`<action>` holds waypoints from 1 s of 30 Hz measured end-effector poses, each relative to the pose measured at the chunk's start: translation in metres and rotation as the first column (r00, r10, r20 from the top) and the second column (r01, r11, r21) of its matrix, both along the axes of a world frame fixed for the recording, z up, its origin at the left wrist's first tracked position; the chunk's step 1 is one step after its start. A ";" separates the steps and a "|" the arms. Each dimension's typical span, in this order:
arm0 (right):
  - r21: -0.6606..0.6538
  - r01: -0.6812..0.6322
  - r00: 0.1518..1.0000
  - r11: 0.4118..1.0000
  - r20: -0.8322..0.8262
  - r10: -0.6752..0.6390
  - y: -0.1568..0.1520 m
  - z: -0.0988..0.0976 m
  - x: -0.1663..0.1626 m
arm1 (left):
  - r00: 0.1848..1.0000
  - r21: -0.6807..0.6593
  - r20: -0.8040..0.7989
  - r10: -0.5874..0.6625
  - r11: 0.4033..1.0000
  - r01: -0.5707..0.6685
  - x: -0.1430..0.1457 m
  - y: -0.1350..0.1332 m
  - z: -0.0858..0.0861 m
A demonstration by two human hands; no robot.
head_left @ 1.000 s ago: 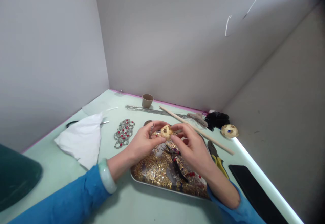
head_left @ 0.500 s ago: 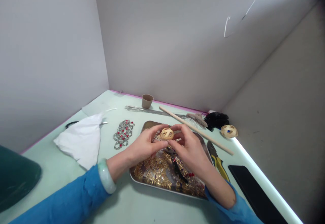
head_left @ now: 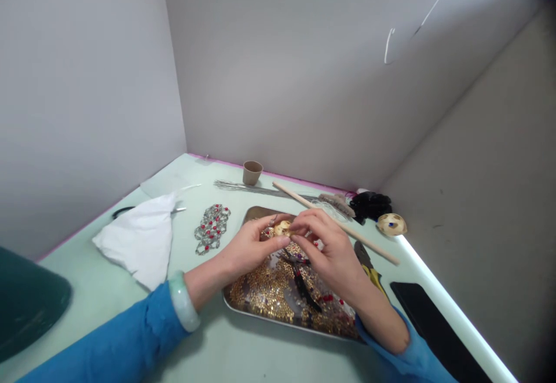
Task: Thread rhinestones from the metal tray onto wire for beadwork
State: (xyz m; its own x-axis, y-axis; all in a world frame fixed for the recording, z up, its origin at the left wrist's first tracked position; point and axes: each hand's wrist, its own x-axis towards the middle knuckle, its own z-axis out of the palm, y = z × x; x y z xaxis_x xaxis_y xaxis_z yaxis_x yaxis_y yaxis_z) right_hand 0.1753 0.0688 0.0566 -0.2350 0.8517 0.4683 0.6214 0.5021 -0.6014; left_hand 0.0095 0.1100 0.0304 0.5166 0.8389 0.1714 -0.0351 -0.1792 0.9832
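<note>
My left hand [head_left: 254,245] grips a small gold openwork ball [head_left: 282,228] between thumb and fingers, above the far part of a metal tray [head_left: 278,319]. Close against the ball's right side is my right hand [head_left: 328,250], thumb and fingertips drawn together in a pinch. Whatever lies between those fingertips is too small or hidden to make out. Many gold beads [head_left: 267,293] fill the tray, with some red and clear ones. Among them lie black-handled pliers [head_left: 306,290].
Left of the tray are a red-beaded wire piece [head_left: 212,229] and a white cloth [head_left: 145,238]. Behind stand a brown cup [head_left: 252,172] and thin wires [head_left: 232,186]. To the right are a wooden stick [head_left: 369,245], yellow-handled pliers [head_left: 370,270], a gold openwork piece [head_left: 391,224] and a black slab [head_left: 428,319].
My right hand has shifted slightly right and turned, its fingers now pinched over the ball's right side. The ball has moved a little left and is more covered.
</note>
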 end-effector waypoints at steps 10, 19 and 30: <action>0.098 -0.066 0.975 0.993 0.220 0.043 0.002 -0.006 0.004 | 0.998 0.003 -0.058 0.007 1.000 -0.007 0.001 0.003 -0.008; -0.059 -0.080 0.975 0.995 0.205 0.090 -0.001 0.003 0.008 | 0.961 0.172 -0.268 0.070 0.985 -0.024 0.001 0.004 -0.014; -0.244 -0.084 0.977 0.966 0.170 0.128 -0.002 0.008 0.010 | 0.929 0.263 -0.369 -0.019 0.957 0.124 -0.001 0.000 -0.005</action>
State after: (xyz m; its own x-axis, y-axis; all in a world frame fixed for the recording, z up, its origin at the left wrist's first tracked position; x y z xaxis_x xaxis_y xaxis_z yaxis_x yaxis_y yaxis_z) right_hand 0.1853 0.0672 0.0644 -0.3929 0.8977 0.1993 0.6827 0.4299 -0.5909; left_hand 0.0084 0.1096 0.0256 0.6435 0.7432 0.1832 0.2872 -0.4563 0.8422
